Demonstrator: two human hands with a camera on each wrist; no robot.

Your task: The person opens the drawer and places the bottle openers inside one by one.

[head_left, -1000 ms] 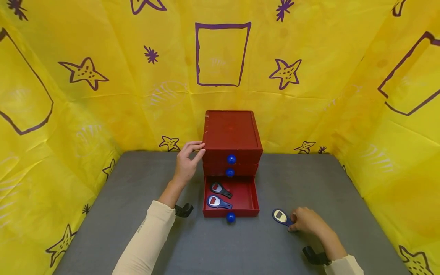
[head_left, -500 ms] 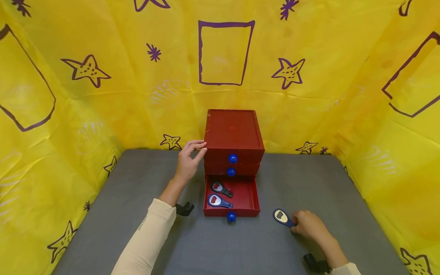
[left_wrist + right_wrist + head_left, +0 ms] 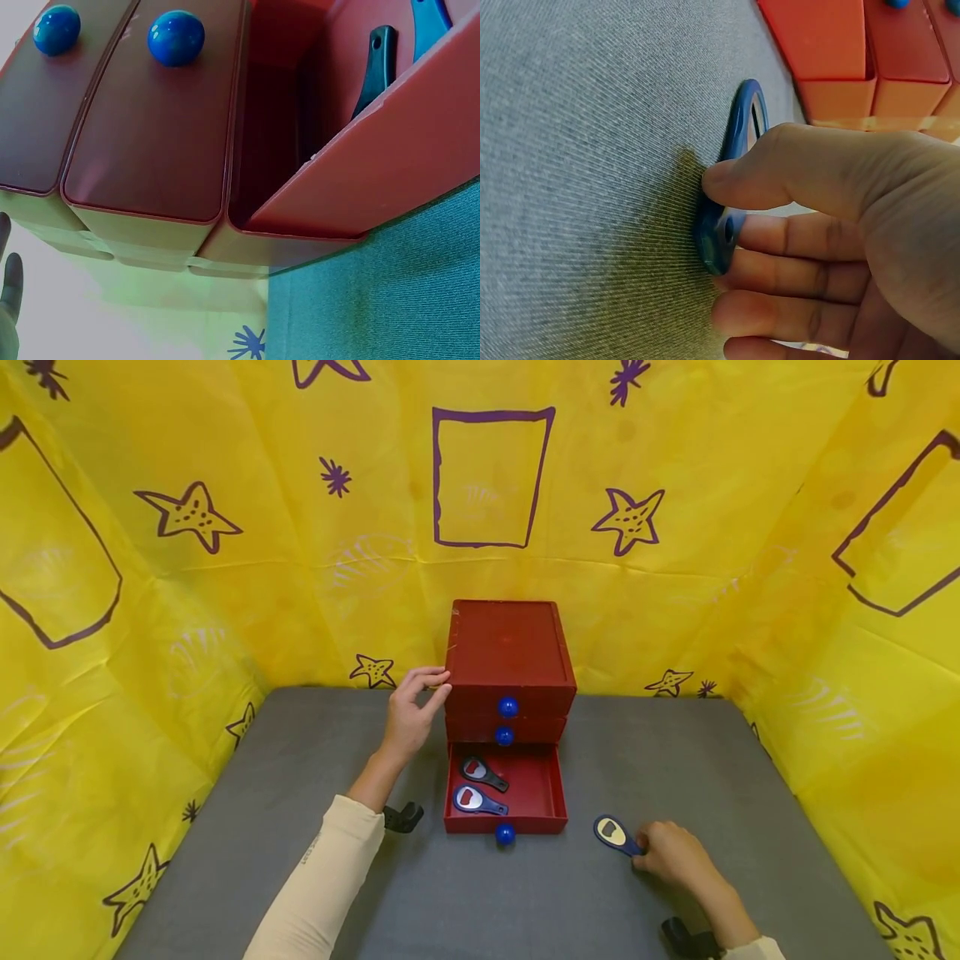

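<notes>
A small red drawer cabinet (image 3: 510, 643) with blue knobs stands against the back cloth, its bottom drawer (image 3: 543, 785) pulled out. Inside that drawer, at the left, lie a black bottle opener (image 3: 483, 772) and a blue bottle opener (image 3: 480, 800). My left hand (image 3: 408, 714) touches the upper left side of the cabinet with its fingertips; in the left wrist view only its fingertips (image 3: 10, 289) show. Right of the drawer, my right hand (image 3: 675, 856) pinches the handle of another blue bottle opener (image 3: 739, 131) between thumb and fingers. This opener lies on or just over the table; which, I cannot tell.
The grey table (image 3: 510, 902) has yellow cloth (image 3: 300, 593) with purple drawings round its back and sides. The two upper drawers are closed, with the middle drawer's knob (image 3: 504, 735) just above the pulled-out drawer. Black wrist mounts (image 3: 405, 817) hang below both wrists.
The view has shifted slightly. The left hand stays at the cabinet's side, and the right hand keeps hold of the blue bottle opener in nearly the same place.
</notes>
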